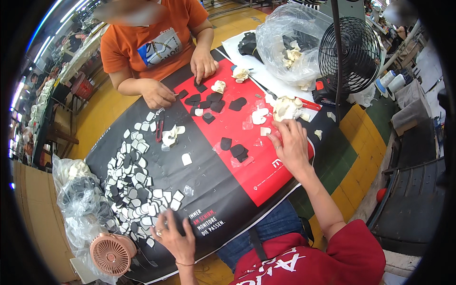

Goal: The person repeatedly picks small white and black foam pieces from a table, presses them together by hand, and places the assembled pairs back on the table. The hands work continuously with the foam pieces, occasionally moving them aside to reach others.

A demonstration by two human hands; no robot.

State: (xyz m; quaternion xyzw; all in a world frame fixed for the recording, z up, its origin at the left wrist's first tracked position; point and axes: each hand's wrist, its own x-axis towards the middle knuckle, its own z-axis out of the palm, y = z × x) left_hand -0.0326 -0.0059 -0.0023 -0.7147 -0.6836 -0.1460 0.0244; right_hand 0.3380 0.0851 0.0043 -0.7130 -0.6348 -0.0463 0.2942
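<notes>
Hands on bench: left hand fingers spread flat beside cutout pile, right hand fingers apart, beyond pile, touching white piece.

Glossy printed table sheet, crinkled clear plastic bag

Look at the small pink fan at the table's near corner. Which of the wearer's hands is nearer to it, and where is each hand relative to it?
Left. The left hand rests on the black-and-white pieces just right of the pink fan. The right hand is far across the table, on the red part of the mat.
</notes>
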